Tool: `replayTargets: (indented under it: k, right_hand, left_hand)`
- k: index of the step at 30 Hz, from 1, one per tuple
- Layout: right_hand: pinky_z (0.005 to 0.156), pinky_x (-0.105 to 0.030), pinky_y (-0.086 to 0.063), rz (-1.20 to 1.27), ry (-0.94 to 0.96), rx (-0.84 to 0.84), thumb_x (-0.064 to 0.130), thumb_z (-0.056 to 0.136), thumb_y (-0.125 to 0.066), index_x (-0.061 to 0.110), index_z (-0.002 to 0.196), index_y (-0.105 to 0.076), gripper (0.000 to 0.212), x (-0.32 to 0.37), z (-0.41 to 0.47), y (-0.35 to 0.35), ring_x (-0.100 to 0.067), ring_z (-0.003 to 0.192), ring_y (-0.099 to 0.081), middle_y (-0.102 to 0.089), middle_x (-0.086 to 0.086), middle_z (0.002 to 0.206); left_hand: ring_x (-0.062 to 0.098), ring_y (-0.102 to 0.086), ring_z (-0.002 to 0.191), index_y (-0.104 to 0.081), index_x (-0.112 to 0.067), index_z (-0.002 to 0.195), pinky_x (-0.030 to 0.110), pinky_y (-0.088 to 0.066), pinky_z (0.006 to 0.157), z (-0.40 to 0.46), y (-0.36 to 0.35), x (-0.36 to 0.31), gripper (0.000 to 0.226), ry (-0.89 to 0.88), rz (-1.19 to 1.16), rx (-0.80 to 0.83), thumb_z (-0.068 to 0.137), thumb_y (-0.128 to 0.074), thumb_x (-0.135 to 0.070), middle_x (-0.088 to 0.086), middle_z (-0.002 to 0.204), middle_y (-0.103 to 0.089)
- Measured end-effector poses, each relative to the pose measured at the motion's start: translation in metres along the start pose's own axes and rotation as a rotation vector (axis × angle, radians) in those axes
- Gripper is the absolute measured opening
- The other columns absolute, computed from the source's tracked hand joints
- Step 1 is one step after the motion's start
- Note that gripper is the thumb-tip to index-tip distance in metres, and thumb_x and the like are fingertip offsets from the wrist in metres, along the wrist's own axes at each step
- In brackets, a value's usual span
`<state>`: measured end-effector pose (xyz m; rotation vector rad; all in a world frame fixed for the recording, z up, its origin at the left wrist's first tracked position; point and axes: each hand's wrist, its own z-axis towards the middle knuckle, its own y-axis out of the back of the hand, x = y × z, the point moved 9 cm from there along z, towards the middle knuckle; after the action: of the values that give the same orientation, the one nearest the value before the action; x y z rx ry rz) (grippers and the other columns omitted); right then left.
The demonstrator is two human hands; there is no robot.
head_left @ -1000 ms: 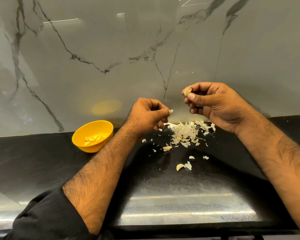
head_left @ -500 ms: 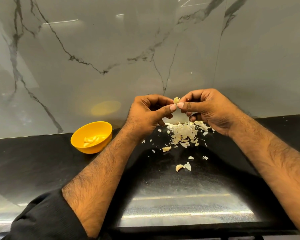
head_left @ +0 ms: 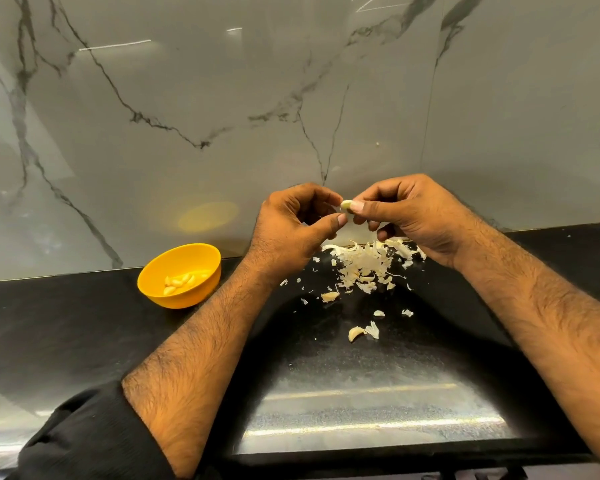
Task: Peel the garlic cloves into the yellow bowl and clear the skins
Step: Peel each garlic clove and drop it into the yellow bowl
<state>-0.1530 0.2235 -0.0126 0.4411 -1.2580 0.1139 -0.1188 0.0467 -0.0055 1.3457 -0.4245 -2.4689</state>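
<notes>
A kitchen, by the look: polished black desk, grey veined marble wall behind the desk, garlic skins and yellow bowl on the desk.

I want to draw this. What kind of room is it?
Most likely a kitchen. A polished black stone counter runs along a glossy grey marble-look wall, and a small yellow plastic bowl of peeled garlic sits near a heap of papery white garlic skins.
</notes>
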Motion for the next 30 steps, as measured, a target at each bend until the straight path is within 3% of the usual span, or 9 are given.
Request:
replayTargets:
  k: [6, 11, 18, 21, 24, 28, 30]
  right_hand:
    - [0.07, -0.031, -0.058, -0.012, 0.028, 0.018, 0.02, 0.095, -0.074, 0.005, 0.104, -0.078, 0.017, 0.001, 0.001, -0.001, -0.015, 0.076, -0.065, -0.073, -0.003, 0.084]
    - [0.069, -0.03, -0.058, -0.022, 0.014, 0.068, 0.016, 0.099, -0.069, 0.005, 0.108, -0.077, 0.016, 0.0, 0.002, -0.007, -0.013, 0.076, -0.065, -0.072, -0.002, 0.084]
    - [0.072, -0.033, -0.059, -0.052, -0.001, 0.061, 0.019, 0.098, -0.072, 0.006, 0.105, -0.076, 0.016, 0.0, 0.001, -0.009, -0.017, 0.077, -0.065, -0.07, -0.003, 0.082]
    - [0.076, -0.036, -0.06, -0.179, -0.017, 0.071, 0.014, 0.093, -0.079, 0.009, 0.1, -0.076, 0.009, -0.002, 0.0, -0.01, -0.018, 0.078, -0.067, -0.073, -0.009, 0.085]
    - [0.086, -0.042, -0.065, -0.318, -0.055, 0.103, 0.004, 0.082, -0.087, 0.014, 0.1, -0.075, 0.024, -0.005, -0.001, -0.01, -0.024, 0.084, -0.074, -0.076, -0.011, 0.094]
    - [0.077, -0.032, -0.064, -0.446, 0.004, 0.072, 0.038, 0.089, -0.08, 0.019, 0.091, -0.076, 0.02, 0.008, -0.004, -0.004, -0.013, 0.08, -0.074, -0.077, 0.001, 0.086]
    - [0.075, -0.033, -0.065, -0.428, 0.039, -0.005, 0.035, 0.09, -0.08, 0.02, 0.097, -0.074, 0.017, 0.014, -0.004, 0.005, -0.009, 0.08, -0.072, -0.075, 0.002, 0.09]
  left_hand:
    - [0.017, -0.078, 0.081, -0.079, -0.01, 0.108, 0.037, -0.066, 0.066, 0.001, 0.0, 0.004, 0.015, 0.031, -0.001, 0.008, 0.096, -0.079, -0.018, 0.002, 0.092, -0.08]
    - [0.021, -0.079, 0.085, -0.074, -0.006, 0.117, 0.032, -0.065, 0.066, 0.0, -0.003, 0.003, 0.022, 0.052, -0.121, 0.03, 0.096, -0.077, -0.009, 0.006, 0.1, -0.08]
    - [0.022, -0.073, 0.088, -0.067, -0.002, 0.113, 0.033, -0.061, 0.064, 0.0, -0.006, 0.01, 0.013, 0.11, -0.297, 0.038, 0.101, -0.07, -0.006, 0.014, 0.105, -0.074]
    - [0.02, -0.071, 0.088, -0.065, -0.003, 0.113, 0.029, -0.056, 0.063, 0.001, -0.002, 0.014, 0.012, 0.156, -0.439, 0.0, 0.101, -0.069, -0.006, 0.015, 0.108, -0.075]
    - [0.02, -0.07, 0.084, -0.066, -0.001, 0.113, 0.028, -0.055, 0.063, 0.001, 0.001, 0.017, 0.014, 0.184, -0.493, -0.01, 0.1, -0.07, -0.005, 0.017, 0.107, -0.077]
    - [0.018, -0.063, 0.076, -0.069, -0.004, 0.109, 0.027, -0.053, 0.063, 0.001, 0.0, 0.018, 0.01, 0.209, -0.507, 0.006, 0.1, -0.069, -0.004, 0.011, 0.094, -0.074]
    - [0.018, -0.062, 0.076, -0.071, -0.002, 0.111, 0.027, -0.053, 0.065, 0.001, -0.001, 0.019, 0.012, 0.216, -0.488, 0.021, 0.1, -0.069, -0.005, 0.01, 0.092, -0.073]
